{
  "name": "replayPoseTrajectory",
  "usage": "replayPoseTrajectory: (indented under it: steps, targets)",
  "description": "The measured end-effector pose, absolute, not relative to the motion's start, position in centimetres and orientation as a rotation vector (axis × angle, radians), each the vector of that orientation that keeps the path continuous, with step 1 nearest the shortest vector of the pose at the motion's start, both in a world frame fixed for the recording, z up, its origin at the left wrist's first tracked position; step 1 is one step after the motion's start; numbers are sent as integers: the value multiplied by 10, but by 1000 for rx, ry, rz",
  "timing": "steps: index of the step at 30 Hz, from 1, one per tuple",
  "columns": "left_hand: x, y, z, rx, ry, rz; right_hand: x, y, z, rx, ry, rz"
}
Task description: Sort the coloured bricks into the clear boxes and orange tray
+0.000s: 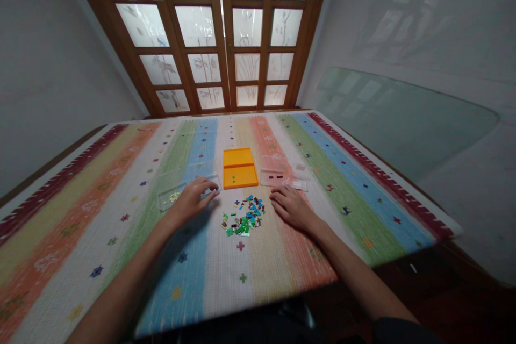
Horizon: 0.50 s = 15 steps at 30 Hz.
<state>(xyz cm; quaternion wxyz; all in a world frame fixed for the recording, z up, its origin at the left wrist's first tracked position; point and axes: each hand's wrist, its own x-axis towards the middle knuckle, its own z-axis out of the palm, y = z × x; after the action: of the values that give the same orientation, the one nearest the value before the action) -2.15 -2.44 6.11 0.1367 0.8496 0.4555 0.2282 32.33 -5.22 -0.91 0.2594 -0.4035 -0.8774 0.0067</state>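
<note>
Raised over the near edge of a clear plastic box [162, 201], my left hand [196, 195] has its thumb and forefinger tips brought together. Anything between them is too small to make out. Pale yellow pieces [174, 196] lie in that box, left of the hand. My right hand [291, 205] rests on the cloth with its fingers stretched out, just in front of a second clear box [264, 176] with dark brown pieces [279, 177] in it. Between my hands lies a loose pile of small toy bricks [250, 217], mostly green and blue, with some brown and yellow ones.
Behind the pile, an open orange case [237, 158] lies flat with a few small green bricks [234, 178] in its near half. A white piece [299, 185] is at the right. The striped tablecloth [177, 293] reaches the table's front edge. Paned doors [227, 64] stand behind.
</note>
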Motion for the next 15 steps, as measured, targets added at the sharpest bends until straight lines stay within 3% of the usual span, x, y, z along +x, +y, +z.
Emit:
replayPoseTrajectory:
  steps: [15]
  targets:
    - [-57, 8, 51, 2401, 1750, 377, 323, -52, -10, -1089, -2384, 10]
